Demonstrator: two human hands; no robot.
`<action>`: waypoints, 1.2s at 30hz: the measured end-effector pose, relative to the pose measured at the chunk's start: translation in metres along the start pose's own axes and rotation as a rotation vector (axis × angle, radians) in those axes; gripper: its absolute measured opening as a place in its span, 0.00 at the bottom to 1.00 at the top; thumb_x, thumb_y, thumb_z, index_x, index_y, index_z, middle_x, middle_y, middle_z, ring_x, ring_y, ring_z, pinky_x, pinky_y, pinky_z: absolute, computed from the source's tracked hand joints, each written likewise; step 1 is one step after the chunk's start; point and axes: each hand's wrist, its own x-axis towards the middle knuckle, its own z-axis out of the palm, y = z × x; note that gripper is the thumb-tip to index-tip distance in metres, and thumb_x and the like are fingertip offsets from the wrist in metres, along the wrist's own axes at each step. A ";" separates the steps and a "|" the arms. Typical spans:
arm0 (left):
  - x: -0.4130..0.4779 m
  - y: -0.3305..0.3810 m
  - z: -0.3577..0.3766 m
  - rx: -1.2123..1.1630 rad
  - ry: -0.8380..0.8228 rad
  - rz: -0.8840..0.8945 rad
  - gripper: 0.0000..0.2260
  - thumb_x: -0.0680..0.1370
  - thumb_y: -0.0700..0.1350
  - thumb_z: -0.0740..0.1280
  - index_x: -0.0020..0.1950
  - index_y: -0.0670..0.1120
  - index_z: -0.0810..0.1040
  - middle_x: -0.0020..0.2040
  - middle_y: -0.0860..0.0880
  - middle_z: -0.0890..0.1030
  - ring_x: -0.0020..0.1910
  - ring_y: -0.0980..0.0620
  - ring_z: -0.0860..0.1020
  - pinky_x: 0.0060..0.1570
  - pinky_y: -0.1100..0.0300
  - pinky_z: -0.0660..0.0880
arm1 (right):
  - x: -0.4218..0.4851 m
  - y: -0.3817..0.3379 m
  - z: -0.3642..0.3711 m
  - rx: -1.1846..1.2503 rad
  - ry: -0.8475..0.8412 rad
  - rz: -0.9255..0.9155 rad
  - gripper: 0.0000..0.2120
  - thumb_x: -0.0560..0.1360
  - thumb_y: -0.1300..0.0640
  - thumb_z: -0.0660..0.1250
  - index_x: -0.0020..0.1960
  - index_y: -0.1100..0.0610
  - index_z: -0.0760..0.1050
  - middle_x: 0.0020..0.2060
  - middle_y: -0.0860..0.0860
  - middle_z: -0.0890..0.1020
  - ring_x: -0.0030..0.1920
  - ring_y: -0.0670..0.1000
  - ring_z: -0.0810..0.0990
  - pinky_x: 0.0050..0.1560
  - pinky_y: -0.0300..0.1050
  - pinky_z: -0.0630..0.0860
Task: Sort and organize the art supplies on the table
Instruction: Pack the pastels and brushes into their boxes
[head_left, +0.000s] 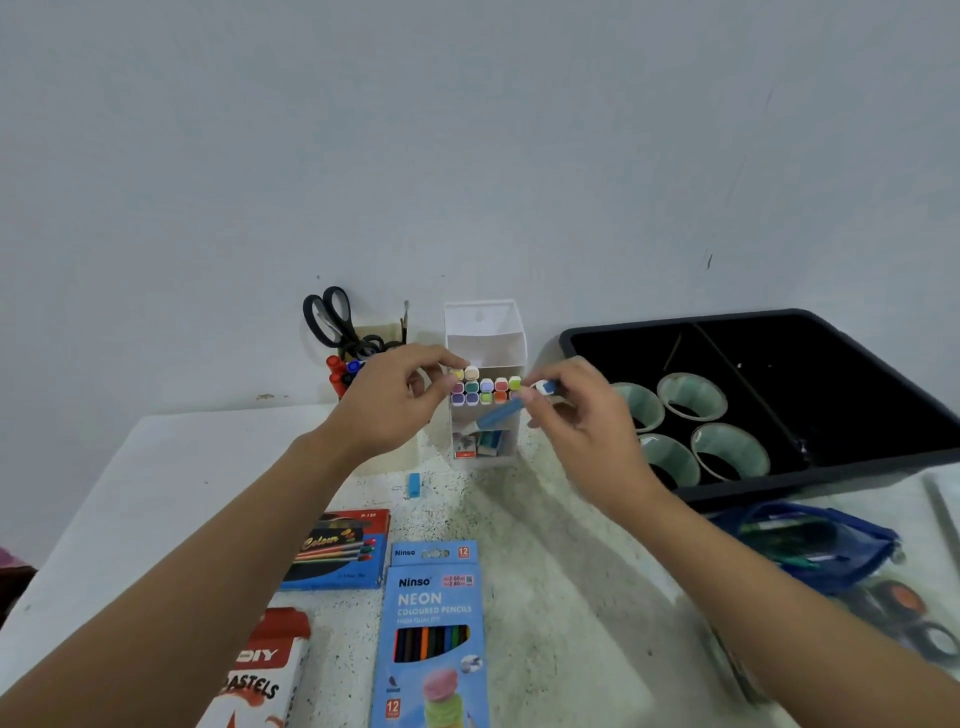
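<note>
A white marker box (486, 332) stands at the table's back with several coloured marker caps (485, 391) showing in rows. My left hand (395, 397) pinches the cream-capped marker (471, 372) at the top left of the rows. My right hand (582, 415) pinches a blue marker (501, 414) that slants down to the left in front of the box. Small erasers (480, 446) lie in the box's lower compartment.
A loose blue eraser (414, 484) lies in front of the box. Scissors (332, 317) and red markers (338, 375) stand in a holder at left. A black bin (810, 332) holds tape rolls (691, 397). Pencil boxes (434, 634), a pastel box (270, 670) and a blue pouch (810, 540) lie nearer.
</note>
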 end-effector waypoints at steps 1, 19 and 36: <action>0.000 0.001 -0.001 0.004 -0.005 0.005 0.08 0.80 0.47 0.69 0.57 0.58 0.82 0.44 0.55 0.80 0.38 0.49 0.76 0.41 0.56 0.75 | 0.004 -0.006 -0.004 0.028 0.046 -0.015 0.03 0.80 0.54 0.68 0.48 0.47 0.78 0.46 0.43 0.76 0.47 0.50 0.80 0.46 0.46 0.80; -0.001 -0.002 0.001 0.069 -0.020 0.089 0.10 0.82 0.50 0.64 0.62 0.56 0.80 0.55 0.57 0.76 0.52 0.61 0.77 0.55 0.59 0.73 | 0.035 0.012 0.016 -0.536 0.108 -0.605 0.07 0.74 0.56 0.75 0.48 0.60 0.83 0.44 0.52 0.82 0.41 0.49 0.75 0.48 0.49 0.74; -0.002 -0.004 0.007 0.111 0.017 0.089 0.11 0.82 0.50 0.64 0.63 0.54 0.79 0.48 0.62 0.72 0.36 0.60 0.70 0.40 0.62 0.66 | 0.057 0.023 0.029 -0.754 -0.071 -0.462 0.14 0.76 0.45 0.66 0.39 0.54 0.81 0.31 0.46 0.82 0.33 0.51 0.79 0.42 0.45 0.58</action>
